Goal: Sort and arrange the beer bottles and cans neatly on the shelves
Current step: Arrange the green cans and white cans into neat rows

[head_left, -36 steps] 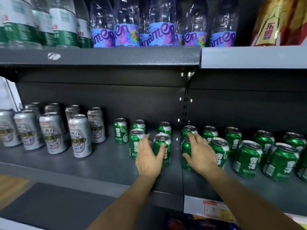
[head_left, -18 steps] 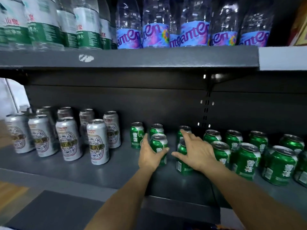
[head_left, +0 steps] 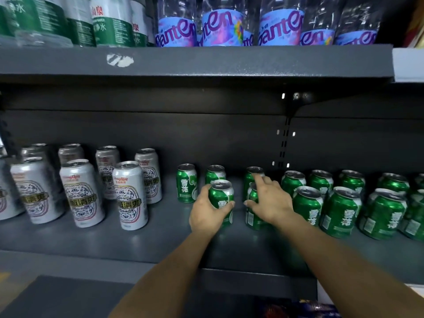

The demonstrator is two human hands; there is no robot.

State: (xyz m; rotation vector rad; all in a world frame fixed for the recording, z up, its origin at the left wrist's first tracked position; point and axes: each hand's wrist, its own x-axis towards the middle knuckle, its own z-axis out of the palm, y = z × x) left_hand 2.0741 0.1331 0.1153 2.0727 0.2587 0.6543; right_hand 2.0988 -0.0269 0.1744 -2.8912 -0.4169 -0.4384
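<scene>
Sorting partway. Silver cans [head_left: 128,193] stand grouped at left of the lower shelf [head_left: 160,239]; green cans [head_left: 339,210] fill centre and right in loose, uneven rows, gaps unclosed. Left hand [head_left: 206,214] wraps a front green can [head_left: 221,196], upright on the shelf. Right hand [head_left: 270,200] rests, fingers spread, on the neighbouring green can [head_left: 252,216]; grip probably loose, partly hidden.

Rightmost green can [head_left: 416,216] edge-cropped
</scene>
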